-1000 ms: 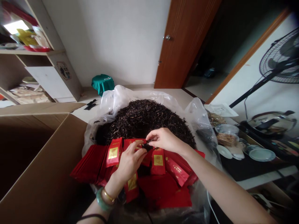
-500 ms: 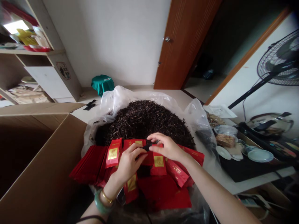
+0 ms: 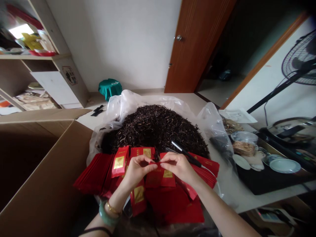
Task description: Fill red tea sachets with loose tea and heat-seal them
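Note:
Both hands meet over the red tea packets. My left hand point(image 3: 138, 171) pinches the upper edge of a red packet point(image 3: 154, 179) between thumb and fingertips. My right hand point(image 3: 177, 166) grips the same edge a little to the right, also in a pinch. By the back of the right hand is a slim black device point(image 3: 192, 158) with a white strip and a white cable; whether the hand also holds it I cannot tell. Beyond the fingers rises a heap of dark tea leaves point(image 3: 158, 125) in a clear plastic bag point(image 3: 128, 98).
Stacked red packets point(image 3: 96, 174) lie left of the hands, loose ones point(image 3: 180, 204) nearer me. An open cardboard box point(image 3: 59, 161) stands at the left. To the right, a table holds a saucer point(image 3: 285, 165) and a plastic tub point(image 3: 244, 141). Behind it is a fan point(image 3: 301, 59).
My fingers have left a dark item they were handling and now pinch a red packet's edge. The black device with its cable has come into sight by my right hand.

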{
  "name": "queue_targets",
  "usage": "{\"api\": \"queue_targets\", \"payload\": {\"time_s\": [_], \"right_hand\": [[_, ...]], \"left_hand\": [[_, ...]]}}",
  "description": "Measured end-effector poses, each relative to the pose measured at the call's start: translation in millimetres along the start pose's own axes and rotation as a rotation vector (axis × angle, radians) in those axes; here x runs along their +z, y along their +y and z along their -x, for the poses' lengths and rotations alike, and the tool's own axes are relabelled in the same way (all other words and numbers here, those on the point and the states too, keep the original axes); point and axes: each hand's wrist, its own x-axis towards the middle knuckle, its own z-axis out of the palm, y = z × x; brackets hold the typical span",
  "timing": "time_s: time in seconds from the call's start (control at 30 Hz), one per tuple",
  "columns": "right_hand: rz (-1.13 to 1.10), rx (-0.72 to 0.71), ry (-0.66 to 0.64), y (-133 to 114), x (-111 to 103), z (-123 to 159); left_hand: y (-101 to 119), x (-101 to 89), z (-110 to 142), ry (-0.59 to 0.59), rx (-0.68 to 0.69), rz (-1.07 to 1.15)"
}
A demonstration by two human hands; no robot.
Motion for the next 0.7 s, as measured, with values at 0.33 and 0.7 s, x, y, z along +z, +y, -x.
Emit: {"api": "queue_targets", "payload": {"time_s": [0.33,0.7], "right_hand": [[0.051,-0.038,0.003,-5,1,3],[0.112,-0.049,0.019,-7,1,0]], "left_hand": [[1,11.8,2,-0.027,-0.073,0.115],[-3,12.2,4,0.003,-0.15,0.133]]}}
